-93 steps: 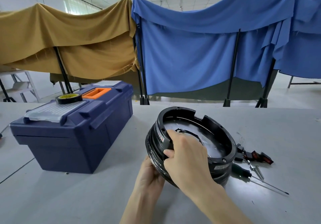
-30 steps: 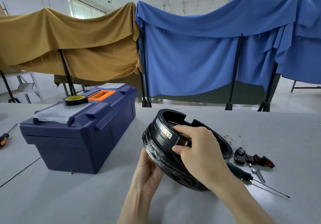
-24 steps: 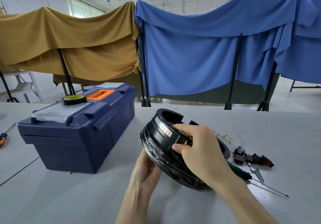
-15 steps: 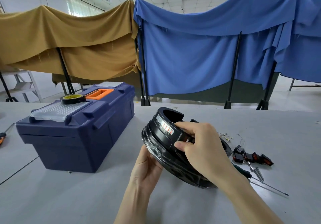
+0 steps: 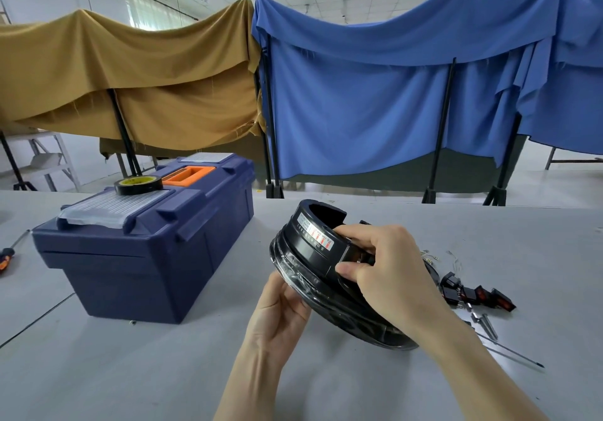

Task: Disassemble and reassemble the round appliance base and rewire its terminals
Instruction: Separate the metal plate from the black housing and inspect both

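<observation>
Both hands hold tilted round base (image 5: 313, 251) over desk (image 5: 98, 355): left hand (image 5: 280, 319) fingers cup underside, right hand (image 5: 388, 270) fingers pinch rim; toolbox (image 5: 143, 257) at 9 o'clock.

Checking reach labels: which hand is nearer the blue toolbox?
Left. The left hand sits under the round base on the toolbox side; the right hand grips the base's rim further right.

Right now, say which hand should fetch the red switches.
Probably right: the right hand grips the round base's rim just beside the switches, while the left hand props the tilted base from underneath.
</observation>
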Demonstrator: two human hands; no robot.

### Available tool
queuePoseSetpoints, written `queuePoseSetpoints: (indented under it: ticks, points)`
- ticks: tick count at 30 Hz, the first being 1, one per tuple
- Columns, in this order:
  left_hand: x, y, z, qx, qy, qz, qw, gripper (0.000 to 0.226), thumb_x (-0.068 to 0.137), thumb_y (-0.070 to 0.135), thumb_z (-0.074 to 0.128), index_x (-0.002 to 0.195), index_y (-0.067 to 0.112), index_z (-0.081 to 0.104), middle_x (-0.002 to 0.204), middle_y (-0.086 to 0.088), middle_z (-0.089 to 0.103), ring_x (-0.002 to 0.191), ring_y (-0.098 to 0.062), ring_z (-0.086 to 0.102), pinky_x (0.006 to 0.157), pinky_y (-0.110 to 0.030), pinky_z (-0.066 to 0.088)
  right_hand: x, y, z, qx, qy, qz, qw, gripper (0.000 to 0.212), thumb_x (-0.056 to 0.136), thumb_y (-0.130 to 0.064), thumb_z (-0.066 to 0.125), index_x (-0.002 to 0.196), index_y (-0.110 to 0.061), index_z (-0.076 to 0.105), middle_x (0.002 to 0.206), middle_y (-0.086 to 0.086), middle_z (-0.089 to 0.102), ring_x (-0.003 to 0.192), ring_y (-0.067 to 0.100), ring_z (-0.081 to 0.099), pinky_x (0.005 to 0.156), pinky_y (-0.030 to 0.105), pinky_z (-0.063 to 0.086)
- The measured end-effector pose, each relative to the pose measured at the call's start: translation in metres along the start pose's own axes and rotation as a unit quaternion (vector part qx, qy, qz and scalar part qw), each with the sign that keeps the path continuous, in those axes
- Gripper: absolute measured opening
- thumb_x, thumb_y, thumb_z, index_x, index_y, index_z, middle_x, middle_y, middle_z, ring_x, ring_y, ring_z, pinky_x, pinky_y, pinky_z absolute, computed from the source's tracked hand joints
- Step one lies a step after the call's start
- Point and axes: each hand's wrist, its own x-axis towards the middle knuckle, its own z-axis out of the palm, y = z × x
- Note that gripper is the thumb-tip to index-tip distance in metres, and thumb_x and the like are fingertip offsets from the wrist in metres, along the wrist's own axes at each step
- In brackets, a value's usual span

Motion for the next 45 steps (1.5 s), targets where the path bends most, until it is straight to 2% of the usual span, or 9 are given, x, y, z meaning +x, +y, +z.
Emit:
queuePoseSetpoints:
  ticks: [4, 7, 14, 24, 27, 31, 34, 39, 45]
  points:
    - [0.0, 0.008, -0.009, -0.01, -0.053, -0.023, 0.998, 0.026, 0.072, 0.007, 0.068, 0.096, 0.001, 0.075, 0.081, -0.005, 0.071, 0.064, -0.01, 0.067, 0.062, -0.022, 0.059, 0.001, -0.001, -0.012, 0.017, 0.022, -0.021, 0.999, 0.048, 0.074, -0.006, 0.072, 0.101, -0.045, 0.062, 0.081, -0.019, 0.073, 0.078, 0.013, 0.07, 0.081, 0.042, 0.057]
    - [-0.001, 0.014, -0.018, 0.179, -0.024, -0.016, 0.983, 0.025, 0.073, 0.005, 0.071, 0.097, -0.003, 0.075, 0.076, -0.012, 0.068, 0.059, -0.015, 0.064, 0.065, -0.026, 0.059, 0.005, 0.002, -0.026, 0.069, 0.055, -0.025, 0.996, 0.061, 0.073, 0.005, 0.073, 0.084, -0.055, 0.069, 0.079, -0.026, 0.072, 0.078, -0.003, 0.069, 0.076, 0.016, 0.054]
    - [-0.001, 0.006, -0.034, 0.686, 0.081, 0.089, 0.717, 0.011, 0.075, 0.012, 0.083, 0.078, 0.022, 0.078, 0.071, 0.012, 0.072, 0.063, 0.001, 0.062, 0.062, -0.007, 0.044, 0.011, 0.019, -0.055, 0.249, 0.105, -0.003, 0.963, 0.064, 0.077, 0.02, 0.062, 0.078, -0.043, 0.078, 0.083, -0.011, 0.077, 0.071, 0.0, 0.07, 0.064, 0.01, 0.051]
    - [0.004, -0.008, -0.037, 0.831, 0.086, 0.122, 0.536, 0.004, 0.086, 0.033, 0.068, 0.087, 0.034, 0.072, 0.092, 0.014, 0.061, 0.087, -0.008, 0.058, 0.072, -0.027, 0.048, 0.011, 0.043, -0.071, 0.48, 0.099, 0.058, 0.87, 0.041, 0.082, 0.011, 0.049, 0.088, -0.015, 0.08, 0.075, 0.002, 0.075, 0.056, 0.014, 0.067, 0.051, 0.018, 0.052]
    - [0.003, -0.01, -0.036, 0.803, 0.088, 0.144, 0.571, 0.008, 0.087, 0.031, 0.071, 0.095, 0.03, 0.074, 0.092, 0.013, 0.061, 0.084, -0.007, 0.058, 0.073, -0.027, 0.046, 0.009, 0.045, -0.072, 0.506, 0.086, 0.077, 0.855, 0.033, 0.087, -0.004, 0.05, 0.084, -0.017, 0.08, 0.074, 0.0, 0.072, 0.058, 0.015, 0.065, 0.052, 0.017, 0.051]
    - [-0.001, -0.007, -0.012, 0.55, 0.129, 0.235, 0.791, 0.03, 0.093, 0.047, 0.051, 0.108, 0.026, 0.067, 0.088, 0.009, 0.07, 0.076, 0.001, 0.064, 0.069, -0.021, 0.045, 0.005, 0.045, -0.071, 0.547, 0.079, 0.128, 0.823, 0.032, 0.085, -0.042, 0.059, 0.071, -0.02, 0.078, 0.075, -0.001, 0.074, 0.066, 0.02, 0.071, 0.053, 0.027, 0.056]
    - [0.0, -0.007, 0.006, 0.446, 0.1, 0.172, 0.873, 0.046, 0.082, 0.058, 0.051, 0.118, 0.03, 0.057, 0.093, 0.009, 0.072, 0.077, 0.001, 0.066, 0.066, -0.011, 0.048, 0.005, 0.045, -0.068, 0.554, 0.079, 0.143, 0.816, 0.049, 0.088, -0.059, 0.053, 0.081, -0.018, 0.079, 0.088, 0.004, 0.077, 0.079, 0.025, 0.075, 0.057, 0.033, 0.059]
    - [0.005, -0.02, 0.019, 0.409, 0.153, 0.202, 0.876, 0.019, 0.101, 0.033, 0.048, 0.097, 0.019, 0.06, 0.095, -0.007, 0.069, 0.086, -0.019, 0.064, 0.08, -0.035, 0.055, 0.003, 0.049, -0.061, 0.569, 0.029, 0.203, 0.797, 0.063, 0.079, -0.073, 0.053, 0.1, -0.019, 0.077, 0.109, 0.009, 0.074, 0.095, 0.029, 0.073, 0.065, 0.039, 0.06]
    - [0.005, -0.022, 0.014, 0.469, 0.171, 0.251, 0.829, 0.026, 0.103, 0.027, 0.044, 0.09, 0.006, 0.054, 0.086, -0.014, 0.064, 0.077, -0.028, 0.056, 0.076, -0.049, 0.05, 0.002, 0.052, -0.067, 0.503, 0.001, 0.273, 0.82, 0.048, 0.06, -0.073, 0.06, 0.069, -0.03, 0.081, 0.083, 0.001, 0.078, 0.067, 0.019, 0.075, 0.047, 0.031, 0.056]
